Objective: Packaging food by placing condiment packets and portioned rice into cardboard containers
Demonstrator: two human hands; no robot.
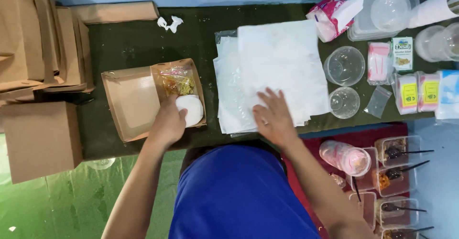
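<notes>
Resting inside an open brown box [129,100], the left hand [168,123] curls its fingers [178,111] against a round white lid [191,109]; whether they grip it cannot be told. Just beyond the fingertips lies a clear packet of yellow snack [178,82]. The right hand [272,117] lies flat, fingers [267,97] spread, on a stack of white paper sheets [279,62]. Past those fingertips to the right stand two clear cups [344,83].
</notes>
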